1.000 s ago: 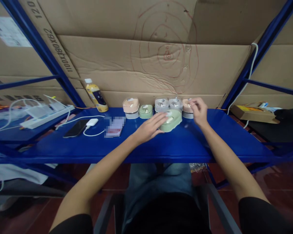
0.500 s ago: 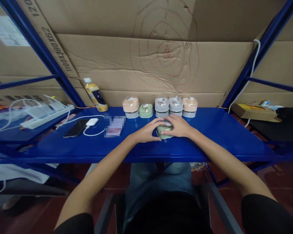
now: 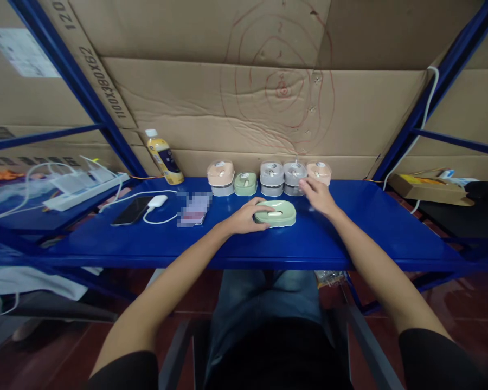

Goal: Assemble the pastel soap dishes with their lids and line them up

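A light green oval plastic box point(image 3: 282, 220) sits on the blue table in front of me, with a pale slotted piece on its top. My left hand point(image 3: 250, 216) is wrapped around its left end, thumb at the front and fingers over the back. My right hand point(image 3: 319, 196) is off this box, fingers stretched out by the front right of a grey box point(image 3: 294, 172) in the back row. Whether the fingertips touch the grey box I cannot tell. Behind the right hand stands a peach-topped box point(image 3: 320, 170), partly covered by it.
Along the back stand another grey box point(image 3: 271, 174), a small green box point(image 3: 245, 184) and a peach-topped box point(image 3: 220, 174). To the left are a yellow bottle point(image 3: 165, 158), a black phone point(image 3: 132, 211), a white charger point(image 3: 158, 201) with cable, and a blurred-out flat item point(image 3: 195, 209).
My right hand has let go of the green box and moved right and back towards the back row. The green box now shows as a wider oval; my left hand stays on it.
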